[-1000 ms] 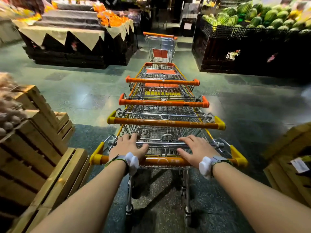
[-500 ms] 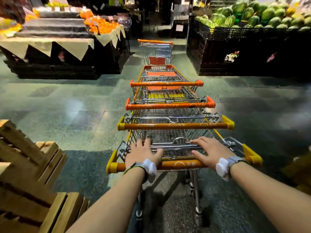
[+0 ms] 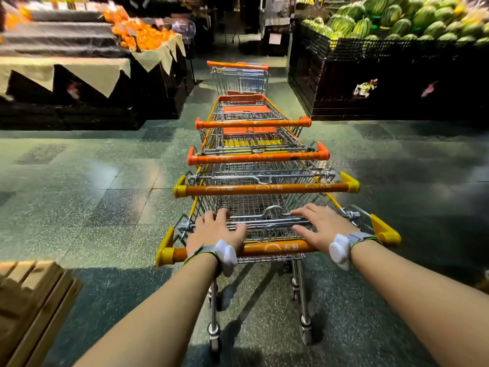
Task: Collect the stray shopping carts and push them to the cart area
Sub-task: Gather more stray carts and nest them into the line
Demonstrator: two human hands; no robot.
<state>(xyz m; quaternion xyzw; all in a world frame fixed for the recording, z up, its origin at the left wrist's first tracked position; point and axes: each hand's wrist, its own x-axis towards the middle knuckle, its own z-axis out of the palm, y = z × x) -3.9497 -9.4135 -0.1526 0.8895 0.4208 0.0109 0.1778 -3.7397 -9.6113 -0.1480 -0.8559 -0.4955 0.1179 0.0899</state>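
A row of several nested wire shopping carts runs straight ahead of me. The nearest cart's orange handle (image 3: 275,249) has yellow end caps. My left hand (image 3: 214,230) and my right hand (image 3: 321,226) both press on this handle, fingers reaching forward over the basket's rear wire. Three more handles stand in front: an orange-and-yellow one (image 3: 267,188) and two orange ones (image 3: 258,157), (image 3: 252,123). A separate stray cart (image 3: 239,78) stands just beyond the front of the row, its handle on the far side.
A dark produce stand with oranges (image 3: 143,38) flanks the aisle on the left. A black bin of watermelons (image 3: 397,25) stands on the right. Wooden crates (image 3: 31,295) sit at my lower left. Green tiled floor (image 3: 105,186) spreads on both sides.
The cart row has rolled forward with both hands on the handle. The wooden crates have slid back to my lower left, and the stray cart and produce stands are closer.
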